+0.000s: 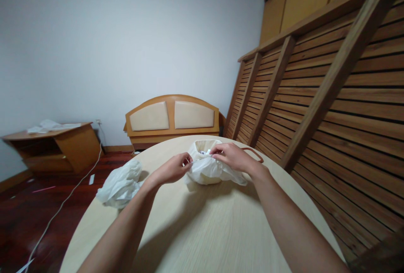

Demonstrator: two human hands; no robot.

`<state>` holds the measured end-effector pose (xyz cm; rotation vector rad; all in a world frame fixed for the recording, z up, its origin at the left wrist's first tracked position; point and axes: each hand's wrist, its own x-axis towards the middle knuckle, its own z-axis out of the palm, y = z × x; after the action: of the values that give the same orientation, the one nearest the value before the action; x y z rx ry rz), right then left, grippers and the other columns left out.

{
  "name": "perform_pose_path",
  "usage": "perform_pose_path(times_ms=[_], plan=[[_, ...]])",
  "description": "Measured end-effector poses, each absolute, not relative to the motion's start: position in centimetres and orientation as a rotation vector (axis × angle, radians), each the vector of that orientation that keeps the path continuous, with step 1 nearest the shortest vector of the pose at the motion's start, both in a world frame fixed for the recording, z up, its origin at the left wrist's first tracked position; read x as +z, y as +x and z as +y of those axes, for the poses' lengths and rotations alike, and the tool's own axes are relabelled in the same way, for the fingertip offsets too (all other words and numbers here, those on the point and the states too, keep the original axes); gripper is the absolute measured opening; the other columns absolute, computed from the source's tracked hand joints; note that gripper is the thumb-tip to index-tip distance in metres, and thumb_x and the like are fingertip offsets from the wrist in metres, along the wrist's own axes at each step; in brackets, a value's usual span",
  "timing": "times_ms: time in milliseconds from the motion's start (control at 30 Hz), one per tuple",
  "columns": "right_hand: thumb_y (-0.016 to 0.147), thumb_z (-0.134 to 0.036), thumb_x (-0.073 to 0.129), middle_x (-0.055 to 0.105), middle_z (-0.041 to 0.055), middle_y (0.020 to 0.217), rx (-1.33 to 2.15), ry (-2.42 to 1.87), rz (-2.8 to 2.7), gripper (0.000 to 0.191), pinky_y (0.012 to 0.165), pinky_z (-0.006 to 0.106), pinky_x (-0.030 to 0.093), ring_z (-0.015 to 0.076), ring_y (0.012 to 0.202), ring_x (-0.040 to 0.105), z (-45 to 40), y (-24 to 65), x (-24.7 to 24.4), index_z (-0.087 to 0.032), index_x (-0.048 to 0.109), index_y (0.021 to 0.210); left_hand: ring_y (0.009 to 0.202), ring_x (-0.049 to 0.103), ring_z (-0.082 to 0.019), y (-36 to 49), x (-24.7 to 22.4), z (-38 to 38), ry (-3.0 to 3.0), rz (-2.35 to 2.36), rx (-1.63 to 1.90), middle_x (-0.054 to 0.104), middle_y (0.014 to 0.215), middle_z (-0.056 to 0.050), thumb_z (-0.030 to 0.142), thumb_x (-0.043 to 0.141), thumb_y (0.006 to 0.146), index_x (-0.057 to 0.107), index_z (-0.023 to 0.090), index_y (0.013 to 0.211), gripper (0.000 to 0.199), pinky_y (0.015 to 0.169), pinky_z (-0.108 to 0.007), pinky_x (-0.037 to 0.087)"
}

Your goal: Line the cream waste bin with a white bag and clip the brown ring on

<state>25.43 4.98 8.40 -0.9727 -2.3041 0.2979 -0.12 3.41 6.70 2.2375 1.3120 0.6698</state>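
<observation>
A white plastic bag lies over a round, pale container on the light wooden table. My left hand pinches the bag's edge on the left side of the opening. On the right side of the rim, my right hand has its fingers closed on the bag. Something small, white and dark shows inside the opening, too small to make out. A second crumpled white bag rests at the table's left edge, beside my left forearm.
Behind my right hand lies a brown loop on the table. Slatted wooden panels lean along the right. A headboard stands beyond the table; a low cabinet and a white cable are at left.
</observation>
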Motion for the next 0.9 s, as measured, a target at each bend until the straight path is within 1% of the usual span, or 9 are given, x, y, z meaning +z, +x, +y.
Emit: perform_pose_path(times_ms=[100, 167, 267, 333, 433, 567, 667, 767, 900], plan=[[0.09, -0.022, 0.06, 0.074, 0.0055, 0.097, 0.281, -0.971, -2.303, 0.012, 0.08, 0.03, 0.047, 0.0198, 0.089, 0.066, 5.2, 25.7, 8.4, -0.019, 0.072, 0.095, 0.068, 0.053, -0.016, -0.5, 7.1, 3.5, 2.26, 1.343, 0.683, 0.061, 0.075, -0.002, 0.041, 0.05, 0.086, 0.061, 0.016, 0.087, 0.028, 0.06, -0.026, 0.039], [0.09, -0.021, 0.059, 0.074, 0.0054, 0.096, 0.275, -0.97, -2.303, 0.012, 0.079, 0.03, 0.047, 0.0196, 0.088, 0.066, 5.3, 25.8, 8.3, -0.019, 0.071, 0.095, 0.068, 0.053, -0.016, -0.6, 7.3, 3.4, 2.26, 1.331, 0.661, 0.061, 0.076, -0.002, 0.046, 0.05, 0.087, 0.062, 0.016, 0.087, 0.033, 0.06, -0.026, 0.038], [0.09, -0.02, 0.058, 0.074, 0.0055, 0.097, 0.262, -0.974, -2.292, 0.013, 0.08, 0.03, 0.047, 0.0197, 0.088, 0.066, 5.5, 26.0, 8.3, -0.019, 0.07, 0.095, 0.066, 0.052, -0.015, -0.6, 7.4, 3.0, 2.219, 1.231, 0.538, 0.061, 0.076, -0.002, 0.051, 0.054, 0.085, 0.063, 0.016, 0.088, 0.036, 0.058, -0.025, 0.038], [0.091, -0.019, 0.057, 0.074, 0.006, 0.099, 0.258, -0.988, -2.277, 0.014, 0.082, 0.031, 0.047, 0.0201, 0.09, 0.066, 5.5, 26.1, 8.3, -0.019, 0.07, 0.096, 0.064, 0.052, -0.014, -0.6, 7.4, 2.7, 2.187, 1.15, 0.428, 0.061, 0.074, 0.0, 0.051, 0.058, 0.083, 0.062, 0.016, 0.088, 0.036, 0.057, -0.025, 0.038], [0.091, -0.02, 0.056, 0.074, 0.0067, 0.101, 0.257, -1.021, -2.255, 0.016, 0.083, 0.031, 0.047, 0.0206, 0.092, 0.066, 5.3, 26.4, 8.5, -0.019, 0.07, 0.097, 0.064, 0.053, -0.013, -0.6, 7.0, 2.6, 2.182, 1.072, 0.334, 0.059, 0.071, 0.001, 0.047, 0.061, 0.081, 0.06, 0.016, 0.085, 0.031, 0.059, -0.024, 0.04], [0.091, -0.022, 0.056, 0.074, 0.0073, 0.099, 0.262, -1.059, -2.227, 0.017, 0.081, 0.032, 0.047, 0.0209, 0.089, 0.066, 5.3, 26.7, 8.6, -0.018, 0.07, 0.098, 0.063, 0.056, -0.013, -0.5, 6.1, 2.9, 2.129, 1.047, 0.263, 0.062, 0.074, 0.001, 0.039, 0.064, 0.077, 0.058, 0.017, 0.084, 0.024, 0.059, -0.024, 0.044], [0.09, -0.023, 0.056, 0.074, 0.0075, 0.099, 0.27, -1.075, -2.207, 0.017, 0.081, 0.031, 0.047, 0.0207, 0.087, 0.066, 5.4, 27.0, 8.5, -0.018, 0.07, 0.098, 0.061, 0.059, -0.013, -0.7, 5.3, 3.4, 2.111, 1.115, 0.2, 0.065, 0.075, 0.0, 0.03, 0.064, 0.075, 0.059, 0.017, 0.083, 0.016, 0.058, -0.024, 0.045], [0.091, -0.024, 0.055, 0.073, 0.0082, 0.1, 0.276, -1.064, -2.207, 0.017, 0.081, 0.032, 0.047, 0.0207, 0.089, 0.066, 5.4, 27.1, 8.5, -0.017, 0.07, 0.096, 0.059, 0.063, -0.013, -1.3, 4.9, 3.8, 2.194, 1.246, 0.192, 0.069, 0.076, -0.001, 0.021, 0.061, 0.075, 0.063, 0.017, 0.078, 0.006, 0.057, -0.023, 0.045], [0.092, -0.023, 0.054, 0.073, 0.0085, 0.1, 0.284, -1.061, -2.21, 0.017, 0.08, 0.031, 0.047, 0.0202, 0.089, 0.065, 5.2, 27.0, 8.5, -0.017, 0.069, 0.096, 0.057, 0.065, -0.014, -2.1, 5.1, 4.2, 2.279, 1.421, 0.298, 0.071, 0.077, -0.001, 0.017, 0.057, 0.078, 0.065, 0.019, 0.077, 0.008, 0.055, -0.023, 0.042]])
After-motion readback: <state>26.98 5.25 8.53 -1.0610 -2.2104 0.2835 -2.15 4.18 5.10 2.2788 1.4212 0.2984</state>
